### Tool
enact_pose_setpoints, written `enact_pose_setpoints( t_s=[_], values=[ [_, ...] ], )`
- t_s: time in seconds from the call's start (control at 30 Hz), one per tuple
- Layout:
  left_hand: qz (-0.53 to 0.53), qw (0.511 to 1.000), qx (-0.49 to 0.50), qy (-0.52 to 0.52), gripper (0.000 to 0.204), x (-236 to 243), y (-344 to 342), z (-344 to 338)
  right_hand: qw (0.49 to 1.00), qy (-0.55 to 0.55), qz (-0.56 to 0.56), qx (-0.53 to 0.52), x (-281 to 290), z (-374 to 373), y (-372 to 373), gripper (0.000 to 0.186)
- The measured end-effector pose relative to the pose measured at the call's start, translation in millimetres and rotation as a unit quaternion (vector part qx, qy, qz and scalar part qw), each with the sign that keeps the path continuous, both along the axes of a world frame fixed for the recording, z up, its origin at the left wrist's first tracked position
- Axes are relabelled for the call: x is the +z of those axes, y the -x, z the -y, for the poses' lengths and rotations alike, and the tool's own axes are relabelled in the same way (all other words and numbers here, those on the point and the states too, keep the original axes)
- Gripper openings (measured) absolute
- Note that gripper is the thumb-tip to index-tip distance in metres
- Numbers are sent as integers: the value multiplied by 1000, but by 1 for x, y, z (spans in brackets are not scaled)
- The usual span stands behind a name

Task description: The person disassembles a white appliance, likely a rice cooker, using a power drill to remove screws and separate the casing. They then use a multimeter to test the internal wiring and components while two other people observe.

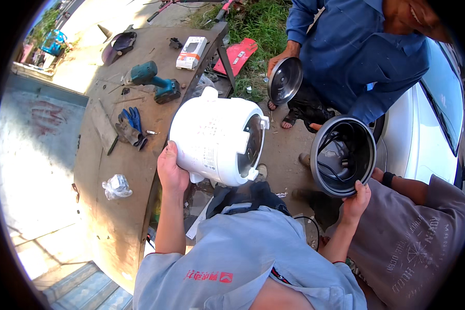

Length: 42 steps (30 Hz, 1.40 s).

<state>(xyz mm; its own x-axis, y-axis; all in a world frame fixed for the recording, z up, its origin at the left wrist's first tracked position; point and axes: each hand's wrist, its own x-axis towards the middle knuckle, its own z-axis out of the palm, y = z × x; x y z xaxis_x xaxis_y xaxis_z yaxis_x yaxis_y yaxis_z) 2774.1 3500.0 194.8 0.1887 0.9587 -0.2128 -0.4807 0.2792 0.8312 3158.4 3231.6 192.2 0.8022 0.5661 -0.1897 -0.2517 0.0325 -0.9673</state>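
White housing (199,137) held near brown table (106,222), outdoors.

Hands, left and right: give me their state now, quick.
Left hand: closed on the side of the white appliance housing.
Right hand: closed on the near rim of the dark round pot.

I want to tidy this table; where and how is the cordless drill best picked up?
Probably by the handle of the teal cordless drill, the narrower part between motor housing and battery pack. Coming from above looks best: nothing covers the handle, and the nose points left.
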Motion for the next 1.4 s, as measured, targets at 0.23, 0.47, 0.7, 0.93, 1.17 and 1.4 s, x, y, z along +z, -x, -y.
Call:
enact_pose_setpoints(
  t_s=[0.23, 0.47, 0.7, 0.93, 1.17, 1.4],
  values=[
    [219, 968, 77, 96, 57, -24, 134, 19, 990, -4, -59, 127, -18, -92, 80, 16],
    [183, 955, 216, 91, 54, -53, 221, 58, 968, 35, -85, 232, -36, -157, 167, 15],
    [370, 897, 236, 50, 53, -122, 305, 110, 931, 81, -109, 338, -41, -235, 272, 13],
    [260, 897, 300, 194, 54, -103, 323, 91, 929, 90, -95, 346, -64, -309, 367, 14],
    [257, 881, 304, 256, 56, -120, 307, 49, 924, 83, -104, 359, -68, -371, 420, 18],
    [285, 867, 328, 243, 52, -149, 302, 27, 913, 67, -147, 374, -97, -463, 451, 17]
  ],
)
